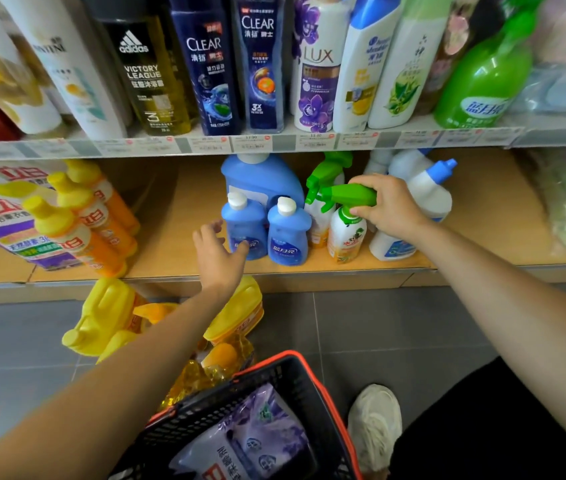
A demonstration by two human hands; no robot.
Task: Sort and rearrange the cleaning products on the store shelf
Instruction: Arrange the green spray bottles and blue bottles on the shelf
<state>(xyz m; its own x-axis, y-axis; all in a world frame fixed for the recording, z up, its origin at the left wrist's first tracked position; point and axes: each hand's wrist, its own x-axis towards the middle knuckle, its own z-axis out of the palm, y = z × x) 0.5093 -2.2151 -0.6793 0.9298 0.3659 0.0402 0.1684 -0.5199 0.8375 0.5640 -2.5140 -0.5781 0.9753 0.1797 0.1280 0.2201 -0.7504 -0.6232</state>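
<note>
Head view: lower shelf (pixel 170 244), middle section. The sprayer (pixel 345 233) stands upright near the front edge, long axis vertical, its green trigger head pointing left. The right hand (pixel 390 206) comes in from the right and is curled over that head from above; it is plainly the nearer hand. The left hand (pixel 219 251) is spread and holds nothing. It sits at the near-left side of the left blue bottle (pixel 243 223); whether they touch cannot be told through the blur.

Clearances: a second blue bottle (pixel 288 233) stands just beside the sprayer on its left, a white bottle (pixel 426 192) just beside on its right, and another sprayer (pixel 326 168) behind. The upper shelf rail (pixel 285 142) allows little lift. Open board lies left, between the blue bottles and the orange bottles (pixel 94 220). Withdrawal towards the near edge looks the least obstructed.
</note>
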